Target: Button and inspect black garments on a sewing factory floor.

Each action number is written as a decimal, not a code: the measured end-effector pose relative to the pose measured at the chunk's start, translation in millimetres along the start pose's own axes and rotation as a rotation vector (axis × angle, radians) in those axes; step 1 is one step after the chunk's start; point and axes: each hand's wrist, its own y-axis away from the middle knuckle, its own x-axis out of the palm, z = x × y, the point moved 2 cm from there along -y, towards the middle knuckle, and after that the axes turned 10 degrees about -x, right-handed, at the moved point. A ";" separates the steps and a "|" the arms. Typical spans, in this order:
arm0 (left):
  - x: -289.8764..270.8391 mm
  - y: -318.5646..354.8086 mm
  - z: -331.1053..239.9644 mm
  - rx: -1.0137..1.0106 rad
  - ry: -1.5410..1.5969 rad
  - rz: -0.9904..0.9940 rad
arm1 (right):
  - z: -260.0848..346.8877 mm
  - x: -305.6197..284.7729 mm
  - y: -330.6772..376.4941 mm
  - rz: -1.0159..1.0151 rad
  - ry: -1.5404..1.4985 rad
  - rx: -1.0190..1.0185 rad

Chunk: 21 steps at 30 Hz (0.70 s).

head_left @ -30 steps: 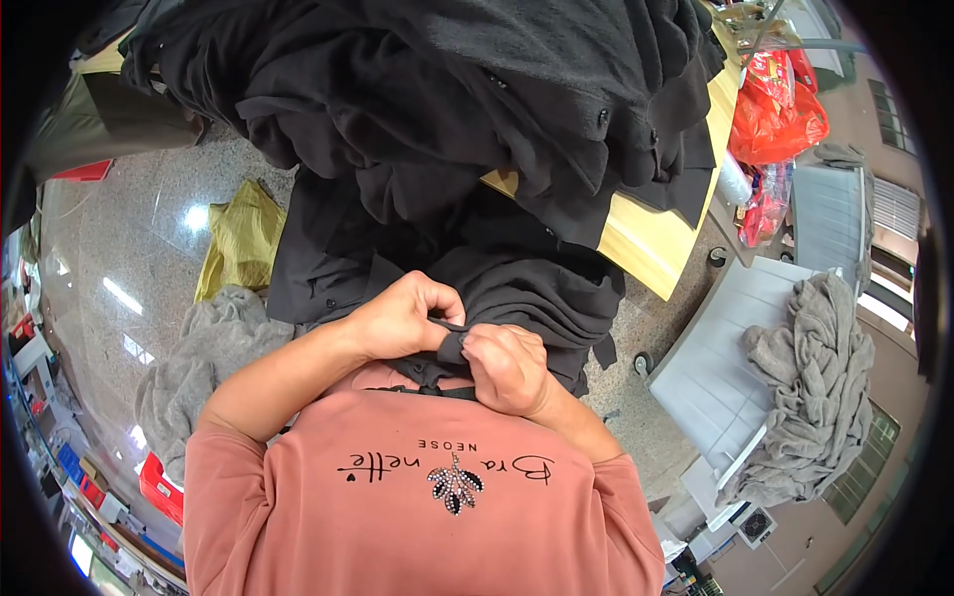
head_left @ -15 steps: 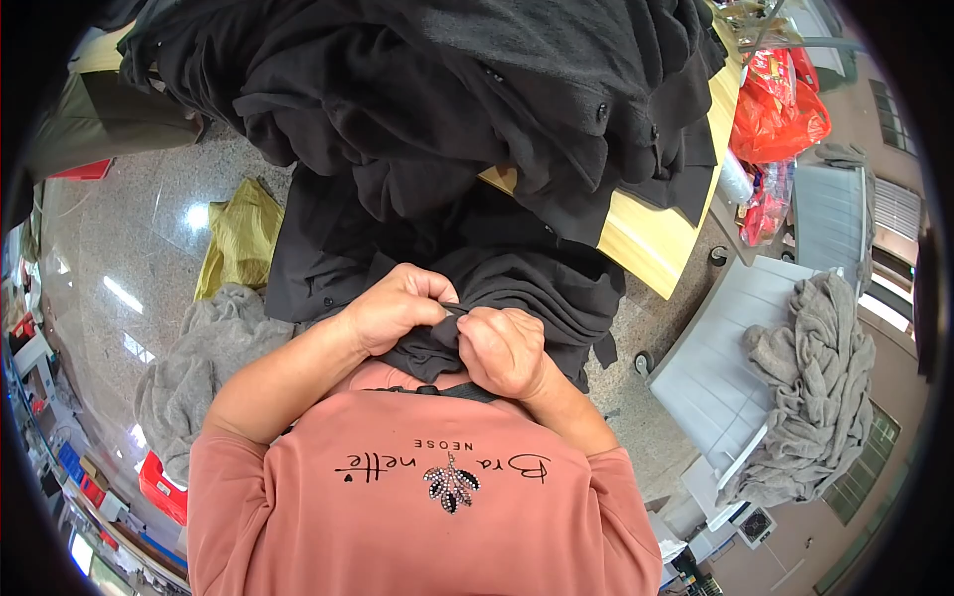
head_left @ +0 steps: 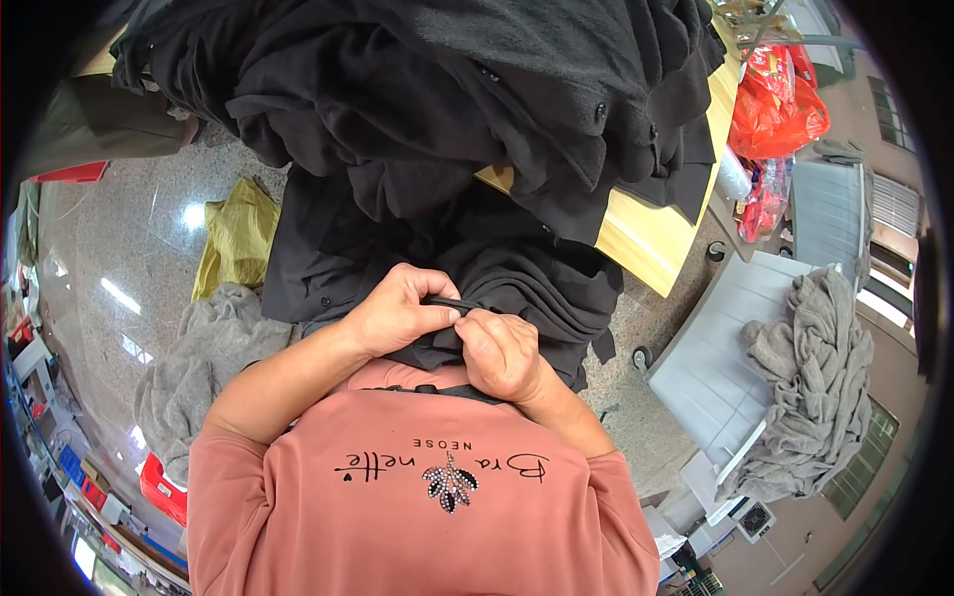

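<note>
Across my lap lies a black knit garment (head_left: 542,298), bunched in soft folds. My left hand (head_left: 397,310) pinches a narrow folded edge of it between thumb and fingers. Right beside it, my right hand (head_left: 500,354) is closed on the same edge, its fingertips nearly meeting the left thumb. Just what the right fingers grip is partly hidden by the hand itself. Beyond my hands rises a big heap of black garments (head_left: 397,89), some with small dark buttons, spilling over the table's front edge.
A pale wooden table (head_left: 651,243) carries the heap. Grey cloth (head_left: 214,348) and a yellow-green sack (head_left: 237,233) lie at my left. On my right, a grey wheeled cart (head_left: 711,343) bears more grey knitwear (head_left: 810,387). A red plastic bag (head_left: 775,109) stands at far right.
The fingers have shifted slightly along the edge, and a thin dark strip now shows between the left thumb and index finger. The right hand has tilted a little; both keep hold.
</note>
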 end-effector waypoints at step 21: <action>-0.4 8.6 15.4 0.061 0.184 -0.156 | -7.0 3.0 -8.5 0.069 -0.025 0.025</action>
